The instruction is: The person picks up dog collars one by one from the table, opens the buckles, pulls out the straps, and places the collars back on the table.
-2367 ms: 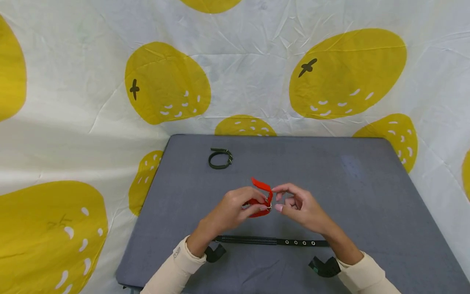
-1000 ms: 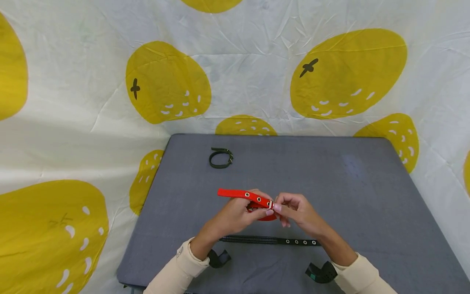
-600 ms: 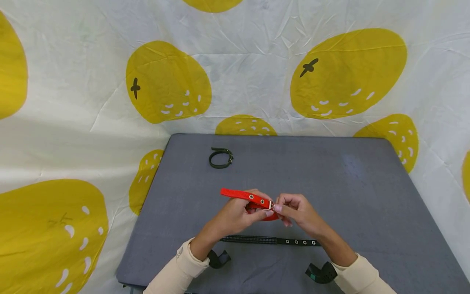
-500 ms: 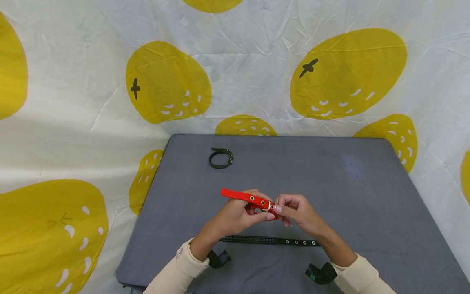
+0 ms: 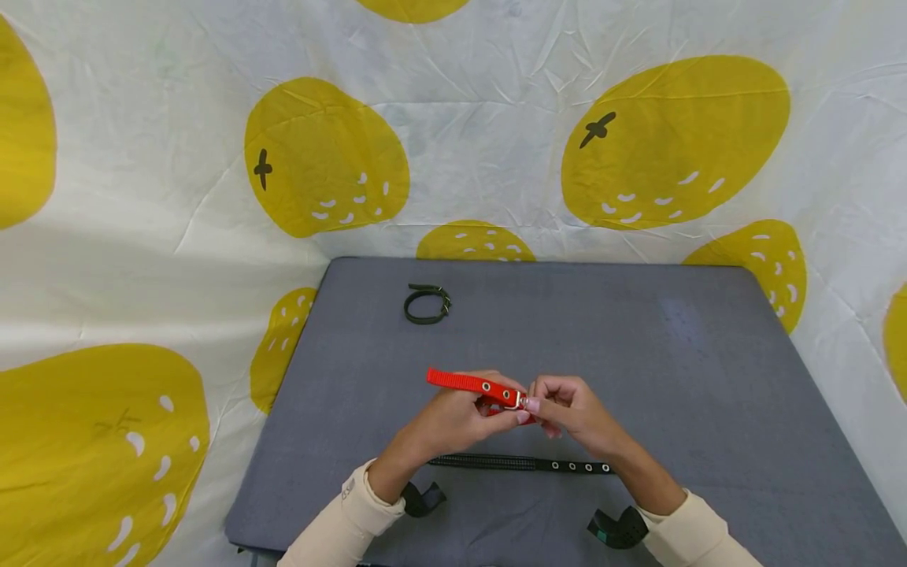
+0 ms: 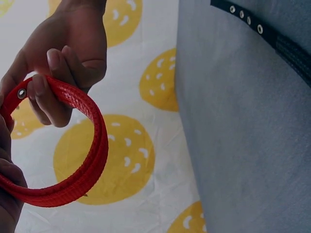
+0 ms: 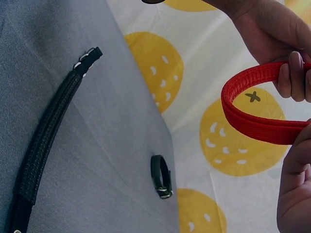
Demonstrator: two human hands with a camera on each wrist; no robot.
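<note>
A red collar [image 5: 464, 383] with metal eyelets and a buckle [image 5: 520, 401] is held up between my two hands above the table. My left hand [image 5: 453, 417] grips it just left of the buckle, thumb below and fingers behind. With thumb and index finger, my right hand [image 5: 581, 409] pinches the collar at the buckle's right side. The strap's free end passes through the buckle and points left over my left hand. In the left wrist view the collar [image 6: 99, 145] forms a round loop, which the right wrist view also shows. Fingertips partly hide the buckle.
A black collar strap [image 5: 489, 462] with eyelets lies stretched out on the grey table [image 5: 602, 315], nearer than the hands. Toward the back left lies a dark green buckled collar [image 5: 425, 319]. A white cloth with yellow fruit shapes hangs behind the table.
The red strap's free end stood up before; now it lies leftward through the buckle. My right hand, apart from the buckle earlier, pinches there. Lately the strap and hands shift only slightly.
</note>
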